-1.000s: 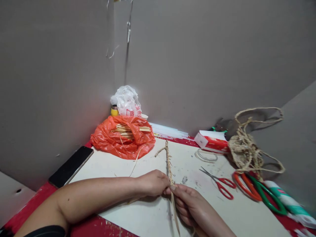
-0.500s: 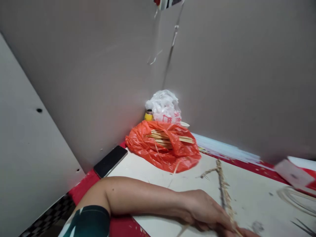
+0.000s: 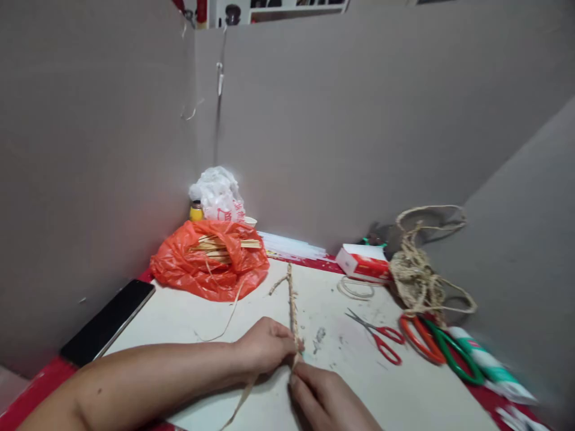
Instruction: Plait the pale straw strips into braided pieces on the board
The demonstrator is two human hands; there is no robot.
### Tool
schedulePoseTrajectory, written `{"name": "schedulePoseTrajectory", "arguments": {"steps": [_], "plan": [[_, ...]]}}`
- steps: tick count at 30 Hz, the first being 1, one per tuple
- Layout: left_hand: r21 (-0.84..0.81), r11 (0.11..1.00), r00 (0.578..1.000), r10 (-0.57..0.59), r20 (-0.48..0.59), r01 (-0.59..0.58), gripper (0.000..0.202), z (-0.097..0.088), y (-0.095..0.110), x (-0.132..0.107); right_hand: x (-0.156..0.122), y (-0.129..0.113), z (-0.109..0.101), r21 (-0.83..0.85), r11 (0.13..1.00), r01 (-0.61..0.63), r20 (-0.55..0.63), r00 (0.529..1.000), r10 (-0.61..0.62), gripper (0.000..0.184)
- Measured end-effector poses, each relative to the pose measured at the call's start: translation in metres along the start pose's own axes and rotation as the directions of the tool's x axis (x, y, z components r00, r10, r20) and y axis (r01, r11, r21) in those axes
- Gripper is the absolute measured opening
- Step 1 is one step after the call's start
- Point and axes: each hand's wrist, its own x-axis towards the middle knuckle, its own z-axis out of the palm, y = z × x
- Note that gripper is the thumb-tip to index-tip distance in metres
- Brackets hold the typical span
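Observation:
A thin straw-wrapped stick [image 3: 293, 308] with a short side branch lies on the white board [image 3: 188, 323], pointing away from me. My left hand [image 3: 268, 346] is closed around its near part, the fingertips pressed on it. My right hand [image 3: 331, 392] pinches the near end just below, thumb against fingers, close to the left fingertips. A flat straw strip [image 3: 244, 400] trails from under my left hand toward the front edge. Another thin strip [image 3: 231, 320] runs from the red plastic bag [image 3: 179, 257], which holds a bundle of straw strips [image 3: 215, 246].
Red-handled scissors [image 3: 381, 338], a coil of cord [image 3: 357, 289] and a red-and-white box [image 3: 363, 261] lie to the right. Beyond are a tangled rope [image 3: 415, 278], orange and green handles [image 3: 456, 353] and a tube [image 3: 494, 365]. A phone [image 3: 108, 323] lies left. Grey panels surround the table.
My view has swung to the right, bringing the scissors, rope and tube into sight. Both hands now show nearer the middle, still on the straw-wrapped stick.

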Motion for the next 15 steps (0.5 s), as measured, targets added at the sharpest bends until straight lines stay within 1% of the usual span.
{"name": "schedulePoseTrajectory", "arguments": {"steps": [2, 3, 5, 6, 7, 9, 11, 13, 15], "plan": [[-0.044, 0.999, 1.000, -0.014, 0.011, 0.015, 0.009, 0.002, 0.006, -0.005, -0.002, -0.001, 0.000, -0.096, 0.995, -0.004, -0.002, 1.000, 0.004, 0.027], [-0.062, 0.998, 1.000, -0.021, 0.011, 0.021, 0.010, 0.002, 0.008, -0.006, -0.003, -0.001, -0.003, -0.127, 0.992, 0.016, 0.028, 1.000, -0.013, 0.026], [-0.076, 0.997, 0.999, -0.030, -0.012, 0.029, 0.016, 0.003, 0.009, -0.008, -0.002, -0.001, -0.017, -0.131, 0.989, 0.073, 0.093, 0.994, -0.061, 0.026], [-0.065, 0.997, 0.999, -0.041, -0.019, 0.040, 0.016, 0.004, 0.009, -0.007, 0.002, -0.001, -0.027, -0.107, 0.991, 0.083, 0.097, 0.993, -0.073, 0.028], [-0.049, 0.997, 0.998, -0.055, -0.021, 0.054, 0.016, 0.004, 0.009, -0.006, 0.008, 0.000, -0.038, -0.074, 0.994, 0.078, 0.070, 0.995, -0.073, 0.031], [-0.026, 0.997, 0.997, -0.079, -0.015, 0.079, 0.018, 0.003, 0.008, -0.002, 0.030, 0.006, -0.061, 0.003, 1.000, 0.026, -0.072, 0.997, -0.026, 0.034], [-0.030, 0.994, 0.994, -0.109, 0.005, 0.109, 0.021, 0.002, 0.007, 0.003, 0.062, 0.016, -0.080, 0.036, 0.999, -0.027, -0.236, 0.971, 0.034, 0.031], [-0.046, 0.991, 0.992, -0.126, 0.016, 0.127, 0.022, 0.002, 0.006, 0.007, 0.098, 0.031, -0.090, 0.073, 0.991, -0.112, -0.315, 0.940, 0.130, 0.024], [-0.050, 0.991, 0.992, -0.126, 0.004, 0.126, 0.017, 0.001, 0.006, 0.008, 0.131, 0.046, -0.091, 0.098, 0.976, -0.194, -0.334, 0.918, 0.215, 0.023]]}}
